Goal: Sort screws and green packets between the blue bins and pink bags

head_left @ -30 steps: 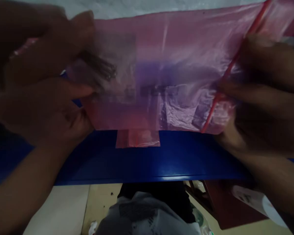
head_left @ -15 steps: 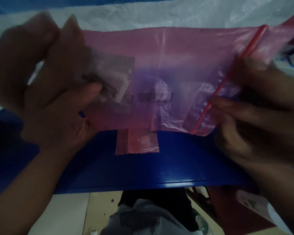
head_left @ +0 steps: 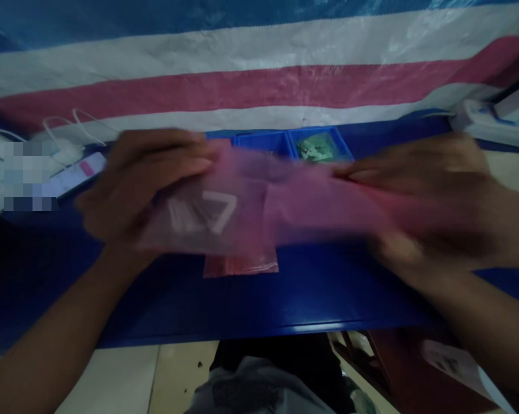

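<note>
A pink see-through zip bag point(head_left: 251, 201) is stretched between my two hands and blurred by motion. White pieces point(head_left: 218, 210) show through its left part. My left hand point(head_left: 147, 178) is closed on the bag's left end. At the other end, my right hand point(head_left: 432, 195) is closed on the bag near its red strip. Below the held bag, a smaller pink bag point(head_left: 246, 264) lies flat on the blue table point(head_left: 259, 305), its upper part covered by the held one.
Blue bins stand at the table's back, one point(head_left: 337, 138) holding small green packets. A phone point(head_left: 76, 175) and white cables point(head_left: 61, 132) lie at the left. A white device point(head_left: 484, 123) sits at the back right. Striped sheeting point(head_left: 259, 86) hangs behind.
The held bag has come down from in front of the sheeting and is gathered narrower, uncovering the blue bins. Both hands have moved with it and keep their hold.
</note>
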Available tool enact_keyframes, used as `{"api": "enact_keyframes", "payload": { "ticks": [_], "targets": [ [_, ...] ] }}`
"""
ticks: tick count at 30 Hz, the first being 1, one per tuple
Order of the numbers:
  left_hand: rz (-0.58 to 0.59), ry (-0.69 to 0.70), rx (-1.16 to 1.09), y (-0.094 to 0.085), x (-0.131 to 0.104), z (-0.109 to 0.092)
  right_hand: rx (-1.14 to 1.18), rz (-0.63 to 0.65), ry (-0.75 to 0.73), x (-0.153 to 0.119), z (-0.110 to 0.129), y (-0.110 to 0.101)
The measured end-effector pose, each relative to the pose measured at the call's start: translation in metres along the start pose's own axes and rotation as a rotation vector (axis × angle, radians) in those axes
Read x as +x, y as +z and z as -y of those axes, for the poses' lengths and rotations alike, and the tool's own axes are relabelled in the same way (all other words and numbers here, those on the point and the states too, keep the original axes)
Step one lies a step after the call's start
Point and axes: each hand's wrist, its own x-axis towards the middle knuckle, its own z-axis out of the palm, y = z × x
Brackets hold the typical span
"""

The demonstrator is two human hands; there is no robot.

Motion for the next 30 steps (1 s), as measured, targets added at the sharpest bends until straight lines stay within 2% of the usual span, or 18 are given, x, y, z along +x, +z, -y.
{"api": "enact_keyframes", "payload": {
  "ticks": [3, 5, 7, 9, 12, 14, 17, 18, 20, 22, 24, 26, 30],
  "targets": [
    [0.068, 0.101, -0.056, 0.010, -0.004, -0.004, 0.050, -0.146, 0.109, 0.005, 0.002, 0.012],
    [0.103, 0.041, -0.165, 0.012, -0.007, -0.002, 0.175, -0.195, 0.162, 0.007, 0.002, 0.017],
    [0.096, -0.072, -0.240, 0.014, -0.011, 0.001, 0.344, -0.192, 0.225, 0.010, 0.001, 0.019],
    [0.061, -0.136, -0.257, 0.018, -0.014, 0.002, 0.578, -0.070, 0.300, 0.013, -0.001, 0.018],
    [0.106, -0.190, -0.239, 0.027, -0.019, -0.002, 0.790, 0.248, 0.339, 0.016, 0.000, 0.016],
    [0.209, -0.221, -0.237, 0.032, -0.022, -0.007, 0.710, 0.370, 0.296, 0.015, 0.002, 0.017],
    [0.321, -0.307, -0.320, 0.035, -0.024, -0.014, 0.556, 0.358, 0.253, 0.011, 0.004, 0.020],
    [0.307, -0.331, -0.338, 0.034, -0.025, -0.014, 0.545, 0.339, 0.247, 0.010, 0.004, 0.021],
    [0.173, -0.333, -0.284, 0.029, -0.022, -0.009, 0.583, 0.329, 0.243, 0.010, 0.003, 0.023],
    [-0.018, -0.272, -0.145, 0.020, -0.015, 0.000, 0.642, 0.351, 0.219, 0.010, 0.003, 0.025],
    [-0.147, -0.155, 0.028, 0.009, -0.002, 0.013, 0.604, 0.382, 0.168, 0.009, 0.004, 0.028],
    [-0.154, 0.011, 0.259, -0.004, 0.013, 0.025, 0.483, 0.423, 0.070, 0.005, 0.005, 0.031],
    [-0.099, 0.154, 0.439, -0.020, 0.034, 0.034, 0.254, 0.625, -0.163, -0.009, 0.007, 0.043]
  ]
}}
